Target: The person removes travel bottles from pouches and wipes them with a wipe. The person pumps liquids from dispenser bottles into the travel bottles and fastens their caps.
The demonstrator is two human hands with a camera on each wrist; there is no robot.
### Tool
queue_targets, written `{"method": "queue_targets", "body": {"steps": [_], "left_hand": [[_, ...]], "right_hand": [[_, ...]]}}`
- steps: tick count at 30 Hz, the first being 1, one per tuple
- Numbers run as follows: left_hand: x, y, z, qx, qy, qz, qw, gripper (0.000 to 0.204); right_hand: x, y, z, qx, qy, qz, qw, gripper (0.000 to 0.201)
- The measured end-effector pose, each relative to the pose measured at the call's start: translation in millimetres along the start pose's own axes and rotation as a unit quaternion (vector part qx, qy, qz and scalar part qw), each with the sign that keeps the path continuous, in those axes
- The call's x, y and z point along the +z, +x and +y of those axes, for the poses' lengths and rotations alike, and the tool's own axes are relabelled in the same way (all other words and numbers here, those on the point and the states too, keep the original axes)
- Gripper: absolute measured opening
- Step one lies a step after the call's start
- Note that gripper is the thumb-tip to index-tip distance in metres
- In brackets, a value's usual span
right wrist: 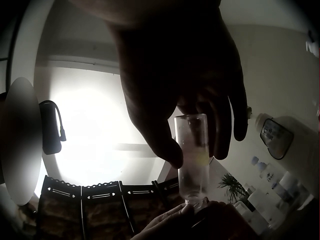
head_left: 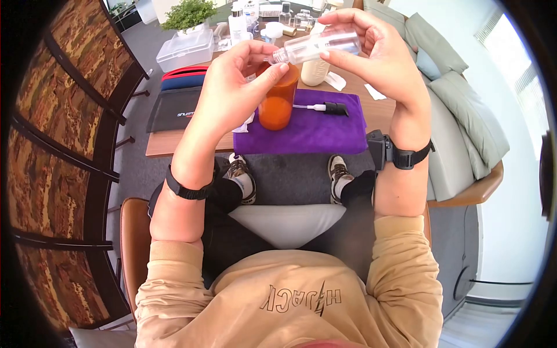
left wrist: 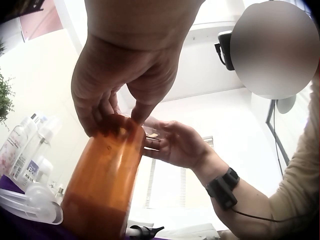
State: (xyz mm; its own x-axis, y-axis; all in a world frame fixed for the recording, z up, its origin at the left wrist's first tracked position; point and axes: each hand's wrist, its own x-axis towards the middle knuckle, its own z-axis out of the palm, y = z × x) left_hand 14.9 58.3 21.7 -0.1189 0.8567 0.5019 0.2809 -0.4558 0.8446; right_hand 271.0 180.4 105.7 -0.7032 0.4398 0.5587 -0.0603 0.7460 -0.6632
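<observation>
My right hand (head_left: 377,55) holds a clear, narrow-necked bottle (head_left: 325,46) lying almost level, thumb below and fingers above. Its neck points left, close over the mouth of a translucent orange bottle (head_left: 277,107). Thumb and fingers of my left hand (head_left: 235,81) grip the top of that orange bottle, right beside the clear neck. A small clear piece shows between the left fingers. Darker liquid fills the lower part of the orange bottle in the left wrist view. On the purple cloth (head_left: 325,133) under it lies a black pump top (head_left: 335,109) with a white tube.
A cream bottle (head_left: 315,72) stands just behind the clear one. Several toiletry bottles, a potted plant (head_left: 188,13) and a clear plastic box (head_left: 184,49) are farther back. Left of the cloth lies a dark grey pouch (head_left: 174,110). Paper scraps (head_left: 374,91) lie at right.
</observation>
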Motion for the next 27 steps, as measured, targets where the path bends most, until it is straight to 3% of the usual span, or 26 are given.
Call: {"method": "queue_targets", "body": {"steps": [2,11,20,24,26,27], "left_hand": [[1,0,0,0.007,0.011,0.005,1.0,0.033],[1,0,3,0.021,0.04,0.018,0.999,0.036],[-16,3,6,0.061,0.017,0.045,0.997,0.068],[-37,-4,29,0.065,0.113,0.029,0.991,0.064],[-46,-11,40,-0.002,0.232,0.0,0.973,0.05],[-49,-13,38,-0.001,0.232,0.0,0.973,0.05]], "right_hand": [[-4,-4,-8,0.064,-0.036,-0.038,0.997,0.048],[-6,-12,-2,0.073,-0.088,-0.08,0.99,0.041],[-11,-9,-5,0.058,-0.06,-0.076,0.994,0.036],[-15,-7,-8,0.069,-0.062,-0.062,0.994,0.04],[-15,-6,0,0.04,-0.005,-0.038,0.998,0.04],[-16,-6,1,0.039,-0.005,-0.037,0.999,0.04]]}}
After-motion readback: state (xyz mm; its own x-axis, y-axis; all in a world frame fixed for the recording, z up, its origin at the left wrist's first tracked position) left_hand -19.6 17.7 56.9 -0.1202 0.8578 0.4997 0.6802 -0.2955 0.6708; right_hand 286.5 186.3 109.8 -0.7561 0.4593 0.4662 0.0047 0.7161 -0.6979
